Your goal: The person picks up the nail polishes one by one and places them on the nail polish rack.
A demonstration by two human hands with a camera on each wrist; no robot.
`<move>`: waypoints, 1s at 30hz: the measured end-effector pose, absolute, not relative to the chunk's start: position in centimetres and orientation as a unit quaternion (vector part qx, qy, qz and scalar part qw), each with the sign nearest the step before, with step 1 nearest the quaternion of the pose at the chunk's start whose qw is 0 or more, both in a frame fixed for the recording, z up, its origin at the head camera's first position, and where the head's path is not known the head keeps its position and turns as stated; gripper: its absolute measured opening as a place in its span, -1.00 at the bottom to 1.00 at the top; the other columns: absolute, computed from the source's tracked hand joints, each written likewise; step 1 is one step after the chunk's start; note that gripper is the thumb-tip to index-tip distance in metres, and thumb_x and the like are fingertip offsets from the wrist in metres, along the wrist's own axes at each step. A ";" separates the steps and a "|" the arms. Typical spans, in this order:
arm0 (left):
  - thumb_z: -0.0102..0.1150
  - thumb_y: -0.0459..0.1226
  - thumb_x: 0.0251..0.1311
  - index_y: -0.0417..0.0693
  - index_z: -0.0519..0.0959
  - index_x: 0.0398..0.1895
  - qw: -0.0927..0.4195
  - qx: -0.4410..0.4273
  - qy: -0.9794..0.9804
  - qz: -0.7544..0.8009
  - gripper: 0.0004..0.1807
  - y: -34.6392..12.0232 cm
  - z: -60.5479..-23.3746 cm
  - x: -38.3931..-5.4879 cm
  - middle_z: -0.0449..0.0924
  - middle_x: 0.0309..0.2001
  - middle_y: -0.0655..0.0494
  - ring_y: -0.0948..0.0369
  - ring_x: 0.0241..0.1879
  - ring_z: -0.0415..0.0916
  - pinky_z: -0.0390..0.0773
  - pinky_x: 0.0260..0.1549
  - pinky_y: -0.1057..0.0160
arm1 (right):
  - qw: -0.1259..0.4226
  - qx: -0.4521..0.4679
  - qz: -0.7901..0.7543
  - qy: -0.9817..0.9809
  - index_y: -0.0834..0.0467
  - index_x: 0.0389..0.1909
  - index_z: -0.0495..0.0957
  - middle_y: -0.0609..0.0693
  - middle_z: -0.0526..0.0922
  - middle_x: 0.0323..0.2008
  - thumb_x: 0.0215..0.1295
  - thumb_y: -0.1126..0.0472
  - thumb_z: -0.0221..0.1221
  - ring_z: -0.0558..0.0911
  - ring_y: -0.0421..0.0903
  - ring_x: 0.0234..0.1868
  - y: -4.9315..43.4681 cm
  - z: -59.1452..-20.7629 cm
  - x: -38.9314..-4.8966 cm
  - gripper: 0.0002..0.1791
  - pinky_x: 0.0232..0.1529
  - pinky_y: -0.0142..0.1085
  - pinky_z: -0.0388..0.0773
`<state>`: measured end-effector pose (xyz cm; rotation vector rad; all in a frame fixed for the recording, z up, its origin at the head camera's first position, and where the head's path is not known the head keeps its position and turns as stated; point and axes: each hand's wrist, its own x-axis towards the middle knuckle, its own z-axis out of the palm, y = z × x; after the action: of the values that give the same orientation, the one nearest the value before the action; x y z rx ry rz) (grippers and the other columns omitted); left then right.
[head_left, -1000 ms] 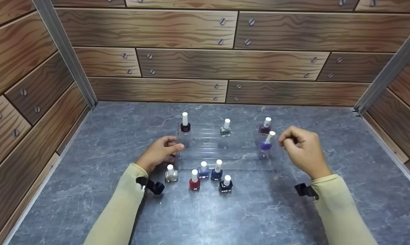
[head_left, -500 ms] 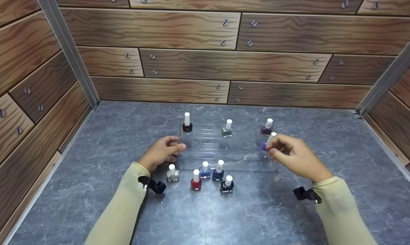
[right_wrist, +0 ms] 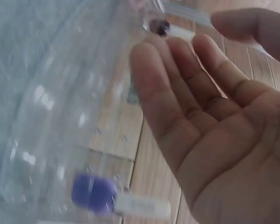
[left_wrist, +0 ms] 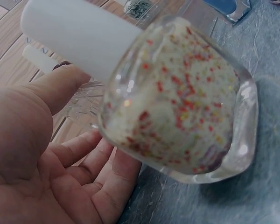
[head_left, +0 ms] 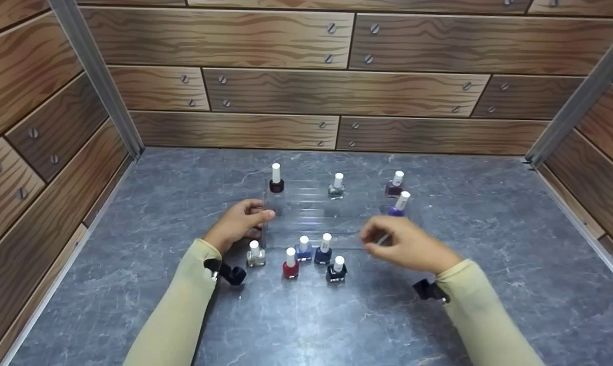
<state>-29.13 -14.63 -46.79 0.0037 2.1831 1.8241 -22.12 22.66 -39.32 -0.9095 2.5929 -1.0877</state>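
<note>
A clear stepped rack (head_left: 311,208) stands mid-table. My left hand (head_left: 240,222) holds its left side, thumb inside and fingers outside. On the top step are a dark nail polish (head_left: 276,185), a glitter one (head_left: 336,190) and a maroon one (head_left: 394,189). Purple nail polish (head_left: 397,210) sits a step lower at the right. My right hand (head_left: 405,244) hovers at the rack's front right, fingers loosely bent and holding nothing, as the right wrist view shows. Red-flecked clear nail polish (left_wrist: 177,102) stands close to my left wrist.
In front of the rack stand red (head_left: 290,268), light blue (head_left: 303,251), navy (head_left: 323,254) and black (head_left: 337,272) nail polishes. Wood-patterned panels (head_left: 265,91) enclose the grey marbled table (head_left: 133,254) at the back and sides.
My right hand reached to the purple nail polish, let go of it, and moved left and toward me. The purple bottle stays on the rack. My left hand keeps its place.
</note>
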 end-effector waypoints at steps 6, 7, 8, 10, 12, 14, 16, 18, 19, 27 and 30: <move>0.41 -0.07 0.30 -0.20 0.34 0.47 0.150 -0.003 0.762 0.630 -0.22 -14.8 -46.9 -29.2 0.52 0.23 -0.15 0.04 0.03 0.55 0.71 0.01 0.13 | 0.148 -0.340 -0.327 0.869 0.18 -0.05 0.61 0.06 0.70 -0.11 0.27 0.35 0.35 0.69 -0.06 -0.10 20.1 -40.2 -22.0 -0.76 -0.02 -0.29 0.72; 0.42 -0.07 0.29 -0.20 0.34 0.47 0.150 -0.005 0.762 0.630 -0.22 -14.8 -46.9 -29.2 0.52 0.22 -0.15 0.05 0.02 0.55 0.71 0.01 0.14 | 0.153 -0.344 -0.320 0.869 0.18 -0.06 0.61 0.05 0.70 -0.11 0.27 0.34 0.35 0.70 -0.06 -0.10 19.8 -40.3 -22.0 -0.75 -0.02 -0.27 0.73; 0.42 -0.07 0.29 -0.19 0.34 0.47 0.149 -0.006 0.762 0.630 -0.22 -14.8 -46.9 -29.2 0.53 0.22 -0.15 0.06 0.02 0.55 0.72 0.00 0.14 | 0.155 -0.348 -0.313 0.870 0.18 -0.06 0.61 0.04 0.70 -0.11 0.26 0.34 0.35 0.70 -0.05 -0.11 19.5 -40.4 -22.0 -0.75 -0.02 -0.26 0.72; 0.42 -0.09 0.29 -0.19 0.34 0.47 0.148 -0.009 0.758 0.635 -0.23 -14.8 -46.9 -29.1 0.53 0.20 -0.14 0.07 -0.01 0.56 0.72 -0.03 0.16 | 0.157 -0.350 -0.301 0.873 0.16 -0.07 0.61 0.00 0.69 -0.13 0.24 0.34 0.35 0.70 -0.06 -0.13 19.0 -40.7 -22.0 -0.75 -0.04 -0.25 0.73; 0.42 -0.10 0.30 -0.21 0.34 0.47 0.147 -0.007 0.754 0.640 -0.23 -14.8 -46.9 -29.1 0.53 0.19 -0.14 0.08 -0.02 0.56 0.72 -0.05 0.17 | 0.157 -0.350 -0.285 0.879 0.16 -0.07 0.60 -0.03 0.68 -0.15 0.23 0.34 0.36 0.68 -0.10 -0.16 18.7 -41.0 -22.0 -0.73 -0.07 -0.27 0.72; 0.41 -0.11 0.31 -0.23 0.33 0.47 0.147 -0.002 0.751 0.643 -0.23 -14.7 -46.9 -29.1 0.53 0.19 -0.15 0.08 -0.03 0.56 0.72 -0.06 0.17 | 0.156 -0.350 -0.269 0.884 0.15 -0.06 0.60 -0.05 0.67 -0.16 0.21 0.34 0.37 0.66 -0.13 -0.18 18.5 -41.3 -22.0 -0.71 -0.09 -0.29 0.70; 0.41 -0.11 0.31 -0.24 0.32 0.47 0.147 0.000 0.751 0.644 -0.22 -14.7 -46.8 -29.1 0.53 0.19 -0.15 0.07 -0.03 0.56 0.73 -0.06 0.16 | 0.157 -0.352 -0.259 0.886 0.15 -0.06 0.60 -0.05 0.67 -0.15 0.21 0.34 0.38 0.67 -0.14 -0.17 18.6 -41.6 -22.1 -0.71 -0.07 -0.28 0.70; 0.41 -0.11 0.31 -0.24 0.32 0.48 0.148 0.002 0.752 0.643 -0.22 -14.6 -46.7 -29.2 0.53 0.19 -0.15 0.07 -0.01 0.56 0.73 -0.05 0.16 | 0.155 -0.354 -0.253 0.887 0.15 -0.06 0.60 -0.05 0.68 -0.13 0.23 0.33 0.37 0.67 -0.12 -0.13 18.6 -41.7 -22.1 -0.72 -0.02 -0.23 0.70; 0.41 -0.11 0.31 -0.23 0.32 0.47 0.148 0.002 0.752 0.643 -0.22 -14.6 -46.7 -29.2 0.53 0.19 -0.15 0.06 -0.01 0.56 0.73 -0.05 0.16 | 0.155 -0.354 -0.253 0.887 0.15 -0.06 0.61 -0.04 0.68 -0.12 0.24 0.33 0.37 0.67 -0.10 -0.11 18.6 -41.7 -22.1 -0.73 0.01 -0.19 0.70; 0.40 -0.11 0.31 -0.24 0.34 0.46 0.147 0.003 0.751 0.643 -0.24 -14.7 -46.7 -29.1 0.54 0.16 -0.14 0.08 -0.04 0.57 0.72 -0.05 0.15 | 0.144 -0.368 -0.258 0.882 0.08 -0.10 0.64 -0.11 0.69 -0.13 0.26 0.30 0.36 0.65 -0.13 -0.10 18.3 -42.0 -22.1 -0.79 0.04 -0.15 0.67; 0.38 -0.12 0.33 -0.27 0.33 0.45 0.144 0.007 0.751 0.644 -0.25 -14.7 -46.8 -29.0 0.55 0.17 -0.15 0.09 -0.05 0.56 0.72 -0.07 0.16 | 0.130 -0.375 -0.263 0.879 0.08 -0.15 0.66 -0.13 0.70 -0.18 0.25 0.31 0.37 0.65 -0.15 -0.13 18.3 -42.2 -22.2 -0.82 0.00 -0.16 0.67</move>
<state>-29.05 -14.69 -46.82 0.0190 2.1660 1.8576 -22.21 18.32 -42.15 -1.0906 2.5553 -0.7655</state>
